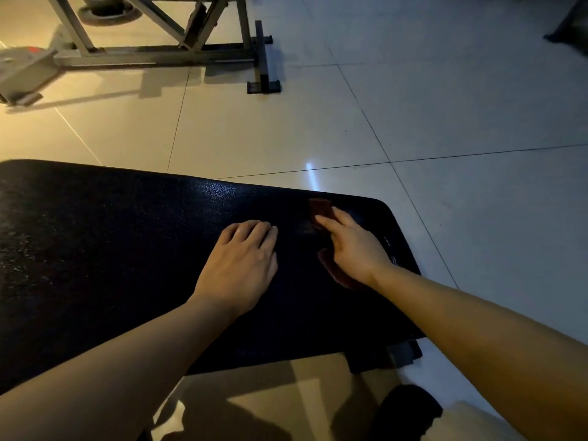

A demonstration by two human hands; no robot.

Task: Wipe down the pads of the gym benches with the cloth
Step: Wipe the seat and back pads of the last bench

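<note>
A black textured bench pad (111, 249) fills the lower left and middle of the head view. My left hand (241, 259) lies flat on the pad with its fingers together, holding nothing. My right hand (353, 246) presses a dark red cloth (320, 209) against the pad near its right end. The cloth shows beyond my fingertips and again under my wrist; the rest is hidden by the hand.
A grey metal bench frame (152, 55) with a black foot bar (263, 58) stands on the tiled floor (445, 106) at the top left. A weight plate (108, 12) lies behind it. A dark machine base (566, 27) is at the top right.
</note>
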